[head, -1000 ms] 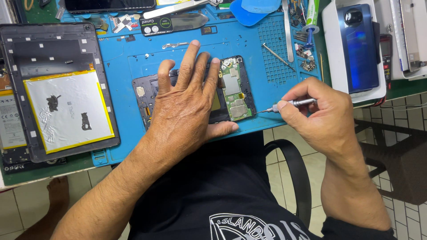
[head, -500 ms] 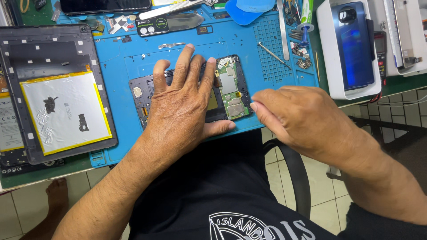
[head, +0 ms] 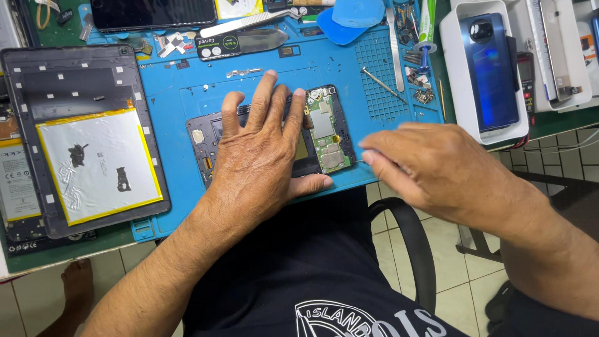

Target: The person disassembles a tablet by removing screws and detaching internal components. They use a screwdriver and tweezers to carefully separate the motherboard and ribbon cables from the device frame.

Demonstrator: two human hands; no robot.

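Much of the opened phone (head: 324,134) is being hidden beneath the flat, spread left hand (head: 259,159); its green circuit board is being left exposed on the blue mat (head: 187,93). The blurred right hand (head: 430,168) is being held pinched on a barely visible thin tool.

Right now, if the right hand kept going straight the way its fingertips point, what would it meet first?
The right hand points left toward the opened phone. Its green circuit board at the phone's right end probably comes first, before the left hand pressing the phone down; height above it is unclear.
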